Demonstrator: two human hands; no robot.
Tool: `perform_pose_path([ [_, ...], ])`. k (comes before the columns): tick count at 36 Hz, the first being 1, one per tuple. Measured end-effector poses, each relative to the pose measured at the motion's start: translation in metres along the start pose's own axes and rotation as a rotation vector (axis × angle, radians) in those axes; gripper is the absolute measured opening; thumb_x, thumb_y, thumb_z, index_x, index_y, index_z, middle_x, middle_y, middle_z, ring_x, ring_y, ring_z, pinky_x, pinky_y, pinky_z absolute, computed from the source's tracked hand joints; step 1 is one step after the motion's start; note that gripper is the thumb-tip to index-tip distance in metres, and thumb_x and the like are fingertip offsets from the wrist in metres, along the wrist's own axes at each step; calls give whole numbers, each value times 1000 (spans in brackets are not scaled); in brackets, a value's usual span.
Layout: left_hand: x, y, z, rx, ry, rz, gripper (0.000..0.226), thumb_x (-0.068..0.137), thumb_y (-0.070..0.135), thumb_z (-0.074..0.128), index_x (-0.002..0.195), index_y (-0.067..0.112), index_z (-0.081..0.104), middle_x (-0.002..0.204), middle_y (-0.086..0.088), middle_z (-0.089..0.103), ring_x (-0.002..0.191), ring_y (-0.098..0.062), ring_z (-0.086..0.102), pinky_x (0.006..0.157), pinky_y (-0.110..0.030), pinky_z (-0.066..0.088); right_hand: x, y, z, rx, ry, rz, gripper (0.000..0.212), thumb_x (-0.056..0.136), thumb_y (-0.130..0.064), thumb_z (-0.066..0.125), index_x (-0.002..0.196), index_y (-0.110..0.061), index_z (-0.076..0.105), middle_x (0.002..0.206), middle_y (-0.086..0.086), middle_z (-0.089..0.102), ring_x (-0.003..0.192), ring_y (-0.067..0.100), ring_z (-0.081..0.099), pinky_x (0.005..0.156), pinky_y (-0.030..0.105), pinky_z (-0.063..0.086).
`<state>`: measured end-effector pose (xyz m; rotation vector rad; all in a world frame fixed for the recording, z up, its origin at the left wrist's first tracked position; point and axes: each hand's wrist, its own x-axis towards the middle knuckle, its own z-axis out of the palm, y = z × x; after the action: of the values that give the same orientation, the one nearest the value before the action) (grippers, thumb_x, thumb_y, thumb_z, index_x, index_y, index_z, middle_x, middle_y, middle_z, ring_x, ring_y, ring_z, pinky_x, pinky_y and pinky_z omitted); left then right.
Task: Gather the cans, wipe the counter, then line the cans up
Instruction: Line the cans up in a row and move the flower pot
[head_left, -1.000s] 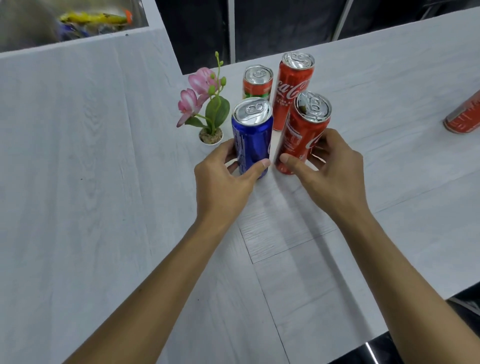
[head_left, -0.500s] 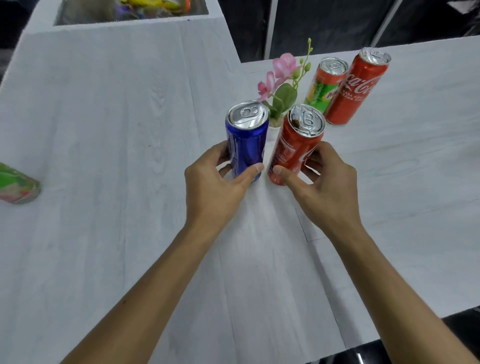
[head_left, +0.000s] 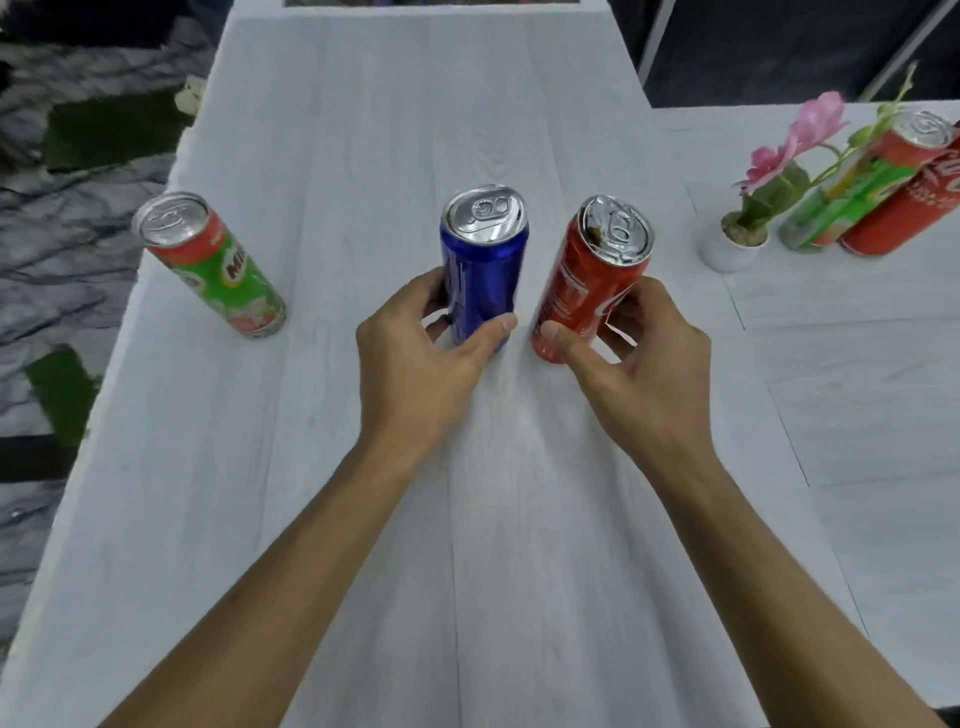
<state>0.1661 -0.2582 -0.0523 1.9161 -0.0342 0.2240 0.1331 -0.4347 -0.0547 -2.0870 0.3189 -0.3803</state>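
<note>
Gripping blue can (head_left: 483, 270) (left hand (head_left: 415, 358)), red can (head_left: 587, 280) (right hand (head_left: 644, 358))

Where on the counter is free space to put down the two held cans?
Bare counter lies beyond the blue can and red can, and between the blue can and the Milo can. Crowded at right: flower pot, green can, second red can.
</note>
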Motion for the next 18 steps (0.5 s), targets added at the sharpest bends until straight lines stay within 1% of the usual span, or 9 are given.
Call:
perform_pose_path([
  [2,5,-8,-17,4,22,1,54,75,37,90,123,22,71,105,22,71,100,6,68,85,-10,53,-2,-9,17,13,-8,-9,65,77,-43,86,131,-20,60,107,-21,64,95,-22,58,81,-1,43],
  [4,9,-14,-30,2,44,2,52,75,35,90,122,22,71,103,23,70,100,7,68,85,-10,53,-3,-17,31,29,-18,-14,65,77,-43,86,132,-19,59,107,-21,63,96,-20,59,81,0,44],
  [8,19,-24,-56,6,80,8,48,78,32,88,121,22,69,105,18,72,100,4,69,86,-11,54,-5,-35,60,38,-34,-29,66,77,-44,86,132,-19,59,110,-17,66,97,-15,61,81,1,45],
  [11,25,-30,-72,22,109,12,42,78,28,88,113,30,65,97,27,67,95,10,67,82,-7,52,-6,-47,79,50,-38,-36,65,77,-42,86,131,-18,60,113,-13,70,100,-6,66,82,3,46],
  [13,28,-34,-82,35,127,11,41,77,29,87,110,33,63,94,31,65,92,14,66,79,-5,51,-7,-54,92,54,-47,-42,64,78,-42,86,131,-17,60,114,-11,70,102,-4,66,82,3,47],
  [16,31,-37,-89,52,150,20,40,77,30,87,112,29,67,94,30,64,89,15,65,77,-1,47,-6,-62,105,65,-47,-48,62,78,-41,86,130,-17,61,112,-12,71,100,-6,66,82,4,47],
  [18,34,-40,-94,47,157,17,39,78,28,87,112,30,66,95,29,64,89,14,65,77,-1,46,-5,-67,114,62,-45,-56,61,78,-41,85,129,-18,60,110,-15,69,98,-8,65,82,4,47],
])
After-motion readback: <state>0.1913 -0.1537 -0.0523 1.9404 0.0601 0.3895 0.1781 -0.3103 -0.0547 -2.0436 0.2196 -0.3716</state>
